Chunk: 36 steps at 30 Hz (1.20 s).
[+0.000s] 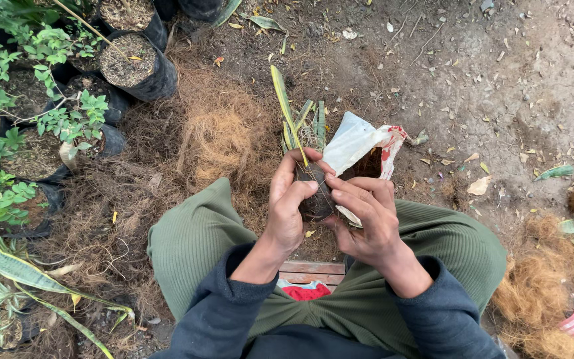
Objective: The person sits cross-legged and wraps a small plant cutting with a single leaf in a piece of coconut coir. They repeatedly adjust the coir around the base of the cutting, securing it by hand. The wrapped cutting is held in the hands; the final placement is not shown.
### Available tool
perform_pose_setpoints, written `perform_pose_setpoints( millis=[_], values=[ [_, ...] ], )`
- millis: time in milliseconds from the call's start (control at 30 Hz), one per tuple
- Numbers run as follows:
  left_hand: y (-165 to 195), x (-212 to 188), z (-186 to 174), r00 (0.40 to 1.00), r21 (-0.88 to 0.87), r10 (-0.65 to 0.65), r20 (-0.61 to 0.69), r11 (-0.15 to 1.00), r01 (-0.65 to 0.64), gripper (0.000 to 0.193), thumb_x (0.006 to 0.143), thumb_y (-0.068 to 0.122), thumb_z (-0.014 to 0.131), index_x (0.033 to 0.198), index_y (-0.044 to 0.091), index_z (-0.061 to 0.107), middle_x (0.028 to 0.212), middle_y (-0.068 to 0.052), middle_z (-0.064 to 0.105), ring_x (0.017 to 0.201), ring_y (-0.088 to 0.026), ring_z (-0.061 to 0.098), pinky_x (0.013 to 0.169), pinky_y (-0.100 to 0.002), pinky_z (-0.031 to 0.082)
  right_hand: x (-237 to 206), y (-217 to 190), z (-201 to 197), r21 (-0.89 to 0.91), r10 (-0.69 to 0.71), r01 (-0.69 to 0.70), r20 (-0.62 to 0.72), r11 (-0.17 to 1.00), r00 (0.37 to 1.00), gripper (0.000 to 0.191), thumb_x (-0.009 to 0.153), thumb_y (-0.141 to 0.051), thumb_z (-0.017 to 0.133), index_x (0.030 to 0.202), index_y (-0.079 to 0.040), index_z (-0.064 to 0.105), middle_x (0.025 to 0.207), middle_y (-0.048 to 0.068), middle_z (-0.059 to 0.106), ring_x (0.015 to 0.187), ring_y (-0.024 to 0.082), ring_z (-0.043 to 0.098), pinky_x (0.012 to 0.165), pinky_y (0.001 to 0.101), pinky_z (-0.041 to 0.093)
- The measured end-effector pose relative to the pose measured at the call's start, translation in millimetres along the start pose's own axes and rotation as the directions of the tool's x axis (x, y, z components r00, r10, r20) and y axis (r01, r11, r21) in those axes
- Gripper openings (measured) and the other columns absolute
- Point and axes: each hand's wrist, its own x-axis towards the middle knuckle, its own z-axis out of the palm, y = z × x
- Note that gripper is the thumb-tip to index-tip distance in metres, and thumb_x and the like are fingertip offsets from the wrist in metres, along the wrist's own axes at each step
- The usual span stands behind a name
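1. A dark root ball [316, 196] of a small plant is gripped between both hands; its lower part is hidden behind the fingers.
2. The left hand [288, 199] is closed around the ball's left side, the thumb laid over the top.
3. The right hand [365, 216] is closed on the right side, where a white plastic bag [357, 143] with red marks is also pinched; how much of the ball sits inside the bag cannot be made out.
4. Striped green-yellow leaves [293, 119] rise just above the hands.
5. A heap of brown coconut fibre [217, 136] lies up and left of the left hand.
6. Black grow bags [142, 70] of soil stand farther left, partly cut off.
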Motion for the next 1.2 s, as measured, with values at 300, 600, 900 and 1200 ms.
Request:
perform_pose_setpoints(
  millis=[300,600,900,1200],
  values=[
    [-5.3,1.1,1.7,0.998,0.000,-0.005,-0.060,1.000,0.005,0.040,0.099,0.023,0.045,0.131,-0.002,0.048,0.109,-0.015,0.062,0.098,-0.018,0.062,0.090,-0.031,0.053,1.4,-0.9,-2.2,-0.085,-0.011,0.015,0.049,0.996,0.999,0.045,0.072,-0.002,0.079,0.115,-0.011,0.069,0.129,0.010,0.069,0.104,0.029,0.066,0.092,0.0409,0.048],
    [-6.7,-0.2,1.9,1.000,-0.006,0.000,0.014,1.000,0.000,0.050,0.088,0.010,0.052,0.136,-0.002,0.042,0.114,-0.016,0.059,0.104,-0.019,0.060,0.096,-0.034,0.053,-1.4,5.5,-0.2,-0.012,-0.028,0.028,0.003,1.000,1.000,0.049,0.085,-0.010,0.080,0.128,-0.007,0.057,0.130,0.013,0.068,0.102,0.030,0.066,0.092,0.0414,0.047],
    [-3.8,-0.6,-0.6,0.997,-0.179,-0.076,0.025,0.981,0.079,0.048,0.088,0.009,0.052,0.135,0.000,0.043,0.111,-0.015,0.060,0.096,-0.018,0.062,0.081,-0.032,0.056,0.3,3.8,0.2,0.005,-0.030,0.030,-0.016,1.000,0.999,0.048,0.087,-0.008,0.079,0.129,-0.007,0.056,0.131,0.014,0.068,0.104,0.030,0.067,0.093,0.0414,0.049],
    [-4.0,-1.6,-2.2,0.997,-0.098,-0.041,0.067,0.994,0.048,0.052,0.091,0.019,0.053,0.138,-0.001,0.040,0.116,-0.015,0.060,0.107,-0.020,0.062,0.097,-0.034,0.054,2.4,2.0,-6.1,-0.032,-0.006,0.008,0.050,0.999,0.999,0.053,0.079,-0.007,0.082,0.127,-0.006,0.061,0.132,0.012,0.066,0.107,0.031,0.065,0.094,0.0429,0.050]
  ],
)
